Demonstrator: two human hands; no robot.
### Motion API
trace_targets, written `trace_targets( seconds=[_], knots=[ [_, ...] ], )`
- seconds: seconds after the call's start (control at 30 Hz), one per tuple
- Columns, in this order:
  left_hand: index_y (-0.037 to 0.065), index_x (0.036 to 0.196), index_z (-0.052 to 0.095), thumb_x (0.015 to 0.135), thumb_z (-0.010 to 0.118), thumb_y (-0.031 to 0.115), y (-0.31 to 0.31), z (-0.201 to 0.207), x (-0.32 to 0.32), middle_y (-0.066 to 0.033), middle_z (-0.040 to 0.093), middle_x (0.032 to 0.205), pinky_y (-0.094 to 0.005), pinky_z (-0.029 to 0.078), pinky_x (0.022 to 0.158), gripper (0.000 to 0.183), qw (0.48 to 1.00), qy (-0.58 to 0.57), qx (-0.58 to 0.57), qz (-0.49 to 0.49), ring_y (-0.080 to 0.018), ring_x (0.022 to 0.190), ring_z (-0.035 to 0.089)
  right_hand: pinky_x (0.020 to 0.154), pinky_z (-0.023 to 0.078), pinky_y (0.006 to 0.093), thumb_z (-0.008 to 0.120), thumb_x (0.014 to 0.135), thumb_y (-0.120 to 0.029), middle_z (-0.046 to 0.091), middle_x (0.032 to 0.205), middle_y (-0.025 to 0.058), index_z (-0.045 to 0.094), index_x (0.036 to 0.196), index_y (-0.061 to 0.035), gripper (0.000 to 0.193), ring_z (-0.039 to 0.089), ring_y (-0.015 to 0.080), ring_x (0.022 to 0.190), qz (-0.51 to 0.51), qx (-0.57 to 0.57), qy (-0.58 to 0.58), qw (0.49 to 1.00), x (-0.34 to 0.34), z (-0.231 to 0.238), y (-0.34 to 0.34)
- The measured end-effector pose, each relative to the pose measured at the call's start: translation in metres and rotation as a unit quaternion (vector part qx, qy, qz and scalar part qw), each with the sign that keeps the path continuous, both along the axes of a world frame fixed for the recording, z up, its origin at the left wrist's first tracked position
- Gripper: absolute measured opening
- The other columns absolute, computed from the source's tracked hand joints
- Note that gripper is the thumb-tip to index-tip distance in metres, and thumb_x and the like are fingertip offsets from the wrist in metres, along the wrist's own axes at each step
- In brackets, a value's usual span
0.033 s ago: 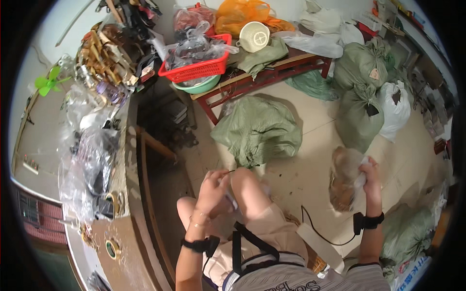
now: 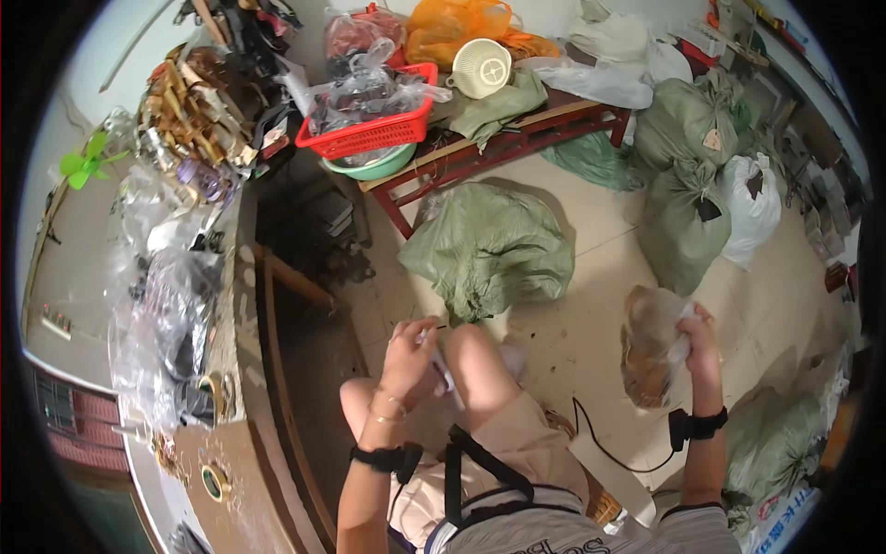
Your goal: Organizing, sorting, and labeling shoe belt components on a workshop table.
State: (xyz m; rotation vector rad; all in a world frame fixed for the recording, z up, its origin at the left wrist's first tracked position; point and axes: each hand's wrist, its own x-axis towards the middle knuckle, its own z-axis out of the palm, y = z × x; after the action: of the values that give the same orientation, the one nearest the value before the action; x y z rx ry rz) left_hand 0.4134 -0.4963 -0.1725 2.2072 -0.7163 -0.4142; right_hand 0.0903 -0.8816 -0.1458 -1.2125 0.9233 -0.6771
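Note:
My right hand [image 2: 699, 337] is closed round the gathered neck of a clear plastic bag [image 2: 649, 355]. Brownish contents fill the lower part of the bag, which hangs over the floor on the right. My left hand [image 2: 413, 355] is closed above my knees. From it a slim pale strip [image 2: 447, 377] sticks out downward, and a short dark tip shows by the fingertips; I cannot make out its kind. Just beyond my knees a tied green woven sack [image 2: 494, 245] lies on the floor.
A red bench [image 2: 517, 125] at the back bears a red basket [image 2: 369, 137] of bagged items. Green sacks [image 2: 683, 226] and a white sack [image 2: 749, 208] stand at the right. On my left, a worktop [image 2: 231, 443] holds plastic bags and tape rolls [image 2: 215, 482].
My left hand has turned slightly, and more of the pale strip shows below it. The plastic bag and my right hand have shifted a little to the left and down.

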Motion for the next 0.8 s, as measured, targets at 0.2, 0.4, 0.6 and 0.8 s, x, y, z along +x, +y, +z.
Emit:
trace_targets(
  seconds=[0.2, 0.4, 0.6, 0.8],
  knots=[
    [0.019, 0.123, 0.069, 0.09, 0.062, 0.038, -0.073, -0.193, 0.08, -0.0314, 0.046, 0.141, -0.045, 0.039, 0.11, 0.038, 0.985, 0.078, 0.148, 0.04, -0.0462, 0.128, 0.048, 0.067, 0.042, 0.0241, 0.057, 0.068, 0.005, 0.056, 0.079, -0.0025, 0.061, 0.084, -0.0058, 0.021, 0.054, 0.0102, 0.073, 0.065, 0.074, 0.135, 0.986, 0.08, -0.068, 0.018],
    [0.02, 0.138, 0.057, 0.085, 0.07, 0.042, -0.123, -0.353, 0.117, -0.0272, 0.021, 0.159, -0.0505, 0.024, 0.118, 0.059, 0.973, 0.181, 0.1, 0.099, -0.0423, 0.146, 0.025, 0.064, 0.041, 0.0243, 0.059, 0.065, 0.006, 0.055, 0.076, -0.0031, 0.059, 0.076, -0.0069, 0.017, 0.052, 0.0089, 0.07, 0.138, 0.151, 0.177, 0.963, 0.177, -0.105, 0.014],
    [0.003, 0.131, 0.056, 0.083, 0.072, 0.03, -0.166, -0.392, 0.141, -0.0243, 0.051, 0.138, -0.0531, 0.035, 0.107, 0.058, 0.946, 0.196, 0.242, 0.086, -0.037, 0.126, 0.052, 0.071, 0.039, 0.0245, 0.065, 0.069, 0.002, 0.053, 0.083, -0.0034, 0.06, 0.082, -0.0072, 0.017, 0.048, 0.0099, 0.077, 0.325, 0.126, 0.151, 0.925, 0.246, -0.14, 0.007],
    [-0.005, 0.115, 0.057, 0.087, 0.068, 0.018, -0.18, -0.257, 0.169, -0.0221, 0.071, 0.087, -0.0413, 0.055, 0.074, 0.038, 0.975, 0.168, -0.048, 0.137, -0.0374, 0.081, 0.069, 0.063, 0.044, 0.0249, 0.064, 0.066, -0.001, 0.062, 0.08, 0.0021, 0.065, 0.088, -0.0042, 0.022, 0.057, 0.0118, 0.071, 0.249, 0.155, 0.223, 0.93, 0.283, -0.17, 0.026]
  ],
)
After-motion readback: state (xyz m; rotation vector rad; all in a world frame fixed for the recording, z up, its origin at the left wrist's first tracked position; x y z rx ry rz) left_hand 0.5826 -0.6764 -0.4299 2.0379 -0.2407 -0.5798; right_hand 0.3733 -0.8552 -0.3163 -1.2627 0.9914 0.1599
